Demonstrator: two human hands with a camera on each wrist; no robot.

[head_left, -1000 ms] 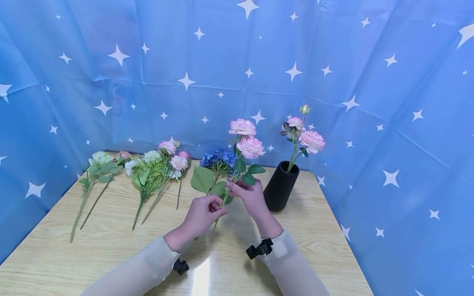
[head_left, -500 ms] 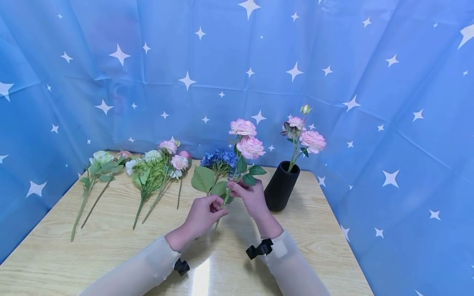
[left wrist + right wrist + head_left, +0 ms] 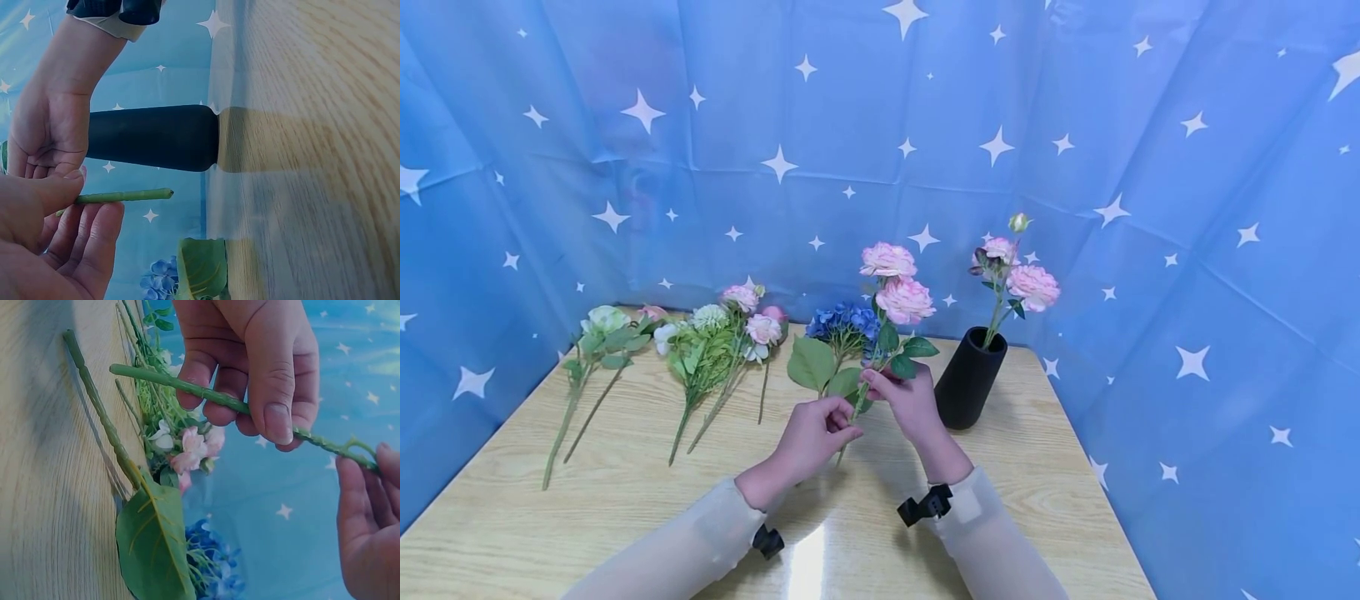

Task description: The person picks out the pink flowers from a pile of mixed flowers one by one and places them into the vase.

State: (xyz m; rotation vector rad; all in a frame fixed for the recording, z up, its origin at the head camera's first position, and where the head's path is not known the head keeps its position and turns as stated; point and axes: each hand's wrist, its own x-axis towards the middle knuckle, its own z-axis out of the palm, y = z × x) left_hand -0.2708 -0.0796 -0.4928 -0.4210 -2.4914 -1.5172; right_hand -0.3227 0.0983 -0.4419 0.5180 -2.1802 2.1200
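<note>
Bright, even light in all three views, with soft shadows and one patch of glare.

Seen from the head, the table carries a white glare streak just below and between the two wrists, and faint shadows lie beneath the left hand and right hand. The star-printed backdrop bows outward well to the right of the hands, a wide-lens bend. In the left wrist view the vase casts a soft dark shadow onto the wood beyond the fingers, and the nearest fingers are blurred. In the right wrist view the leaf below the hands is sharp, while the blue flowers under it and the palm at the right edge are soft.
</note>
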